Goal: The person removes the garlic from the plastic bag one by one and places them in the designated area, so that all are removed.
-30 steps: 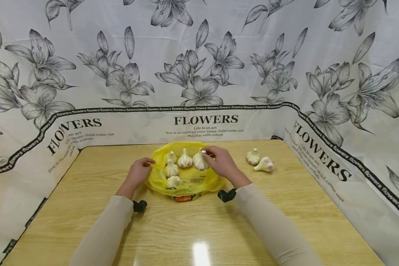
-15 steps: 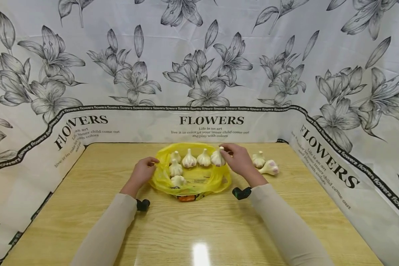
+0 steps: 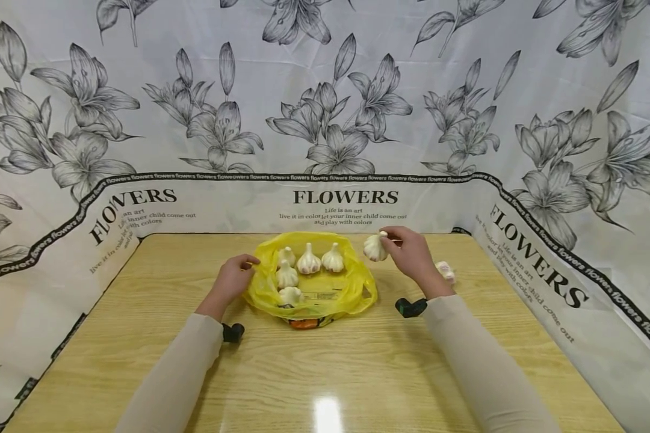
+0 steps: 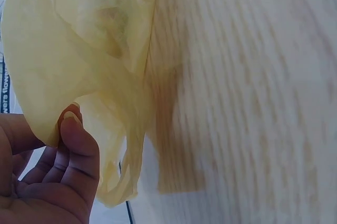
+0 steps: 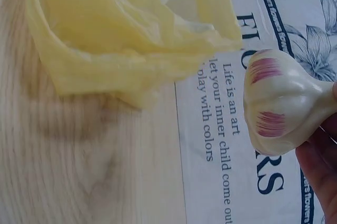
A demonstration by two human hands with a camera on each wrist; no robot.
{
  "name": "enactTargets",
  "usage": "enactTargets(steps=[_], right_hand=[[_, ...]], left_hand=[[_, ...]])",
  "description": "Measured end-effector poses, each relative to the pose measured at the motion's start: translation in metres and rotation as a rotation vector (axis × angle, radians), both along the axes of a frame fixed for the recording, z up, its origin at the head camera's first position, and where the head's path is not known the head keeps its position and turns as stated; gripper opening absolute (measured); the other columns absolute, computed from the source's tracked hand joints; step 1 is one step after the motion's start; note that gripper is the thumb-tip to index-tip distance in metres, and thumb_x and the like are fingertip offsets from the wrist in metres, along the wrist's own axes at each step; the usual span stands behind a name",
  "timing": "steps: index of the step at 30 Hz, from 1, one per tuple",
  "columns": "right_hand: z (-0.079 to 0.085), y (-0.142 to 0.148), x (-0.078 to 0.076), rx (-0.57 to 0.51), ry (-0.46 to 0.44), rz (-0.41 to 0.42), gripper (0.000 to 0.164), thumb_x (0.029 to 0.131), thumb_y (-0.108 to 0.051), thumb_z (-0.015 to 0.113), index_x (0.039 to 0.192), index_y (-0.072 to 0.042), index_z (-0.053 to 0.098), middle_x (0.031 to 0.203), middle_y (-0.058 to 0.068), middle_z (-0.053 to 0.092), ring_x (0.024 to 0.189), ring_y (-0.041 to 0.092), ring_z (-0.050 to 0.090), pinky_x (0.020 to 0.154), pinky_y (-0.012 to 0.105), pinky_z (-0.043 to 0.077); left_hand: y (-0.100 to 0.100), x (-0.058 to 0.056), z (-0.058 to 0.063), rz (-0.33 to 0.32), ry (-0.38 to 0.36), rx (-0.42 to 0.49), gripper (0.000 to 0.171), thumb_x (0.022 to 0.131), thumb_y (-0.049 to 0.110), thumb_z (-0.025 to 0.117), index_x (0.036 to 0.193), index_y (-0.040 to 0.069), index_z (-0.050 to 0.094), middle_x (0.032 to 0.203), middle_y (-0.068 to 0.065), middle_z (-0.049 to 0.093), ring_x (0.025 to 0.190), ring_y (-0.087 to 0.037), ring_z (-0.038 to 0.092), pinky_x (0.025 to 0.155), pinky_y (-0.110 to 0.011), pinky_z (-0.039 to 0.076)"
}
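Note:
In the head view, my left hand (image 3: 232, 282) pinches the left rim of a yellow plastic bag (image 3: 357, 297), which lies spread wide at the top. The left wrist view shows thumb and fingertips gripping the thin film. Several white garlic bulbs (image 3: 309, 263) sit inside the bag, toward its back and left. My right hand (image 3: 414, 255) holds one garlic bulb (image 3: 375, 248) by its stem, just right of the bag's rim. Purple streaks mark this held bulb (image 5: 279, 103) in the right wrist view.
Another garlic bulb (image 3: 445, 272) lies on the wooden table (image 3: 281, 379) at the right, partly hidden by my right wrist. A white flower-printed cloth (image 3: 238, 207) stands around the table's back and sides.
My right hand has carried a garlic bulb from over the bag rightward past its rim, and now covers one of the two bulbs at the right. The left hand keeps its grip.

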State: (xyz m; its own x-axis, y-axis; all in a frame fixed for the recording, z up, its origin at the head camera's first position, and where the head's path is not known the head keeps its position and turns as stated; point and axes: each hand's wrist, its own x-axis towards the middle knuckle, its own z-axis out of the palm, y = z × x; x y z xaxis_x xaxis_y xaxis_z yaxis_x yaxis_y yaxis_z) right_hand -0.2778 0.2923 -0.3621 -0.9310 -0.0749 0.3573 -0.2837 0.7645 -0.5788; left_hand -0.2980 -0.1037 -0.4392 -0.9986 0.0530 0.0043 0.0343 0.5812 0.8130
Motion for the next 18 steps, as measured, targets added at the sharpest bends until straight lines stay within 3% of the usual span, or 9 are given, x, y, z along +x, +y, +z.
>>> enactTargets(steps=[8, 18], right_hand=[[0.002, 0.024, -0.003, -0.013, -0.060, -0.057, 0.041, 0.099, -0.035, 0.054, 0.134, -0.013, 0.057, 0.128, 0.015, 0.062, 0.112, 0.035, 0.062, 0.092, 0.050, 0.051], [-0.006, 0.050, -0.005, -0.007, -0.042, -0.079, 0.036, 0.099, -0.029, 0.055, 0.129, -0.009, 0.059, 0.122, 0.017, 0.064, 0.111, 0.037, 0.062, 0.094, 0.051, 0.049]], left_hand=[[-0.001, -0.003, -0.002, 0.002, -0.008, -0.013, 0.027, 0.099, 0.009, 0.048, 0.122, 0.009, 0.062, 0.126, -0.020, 0.056, 0.108, -0.032, 0.056, 0.078, -0.033, 0.052], [-0.001, -0.001, -0.005, -0.004, -0.001, -0.017, 0.027, 0.098, 0.009, 0.050, 0.121, 0.009, 0.062, 0.123, -0.021, 0.058, 0.107, -0.034, 0.057, 0.078, -0.035, 0.052]])
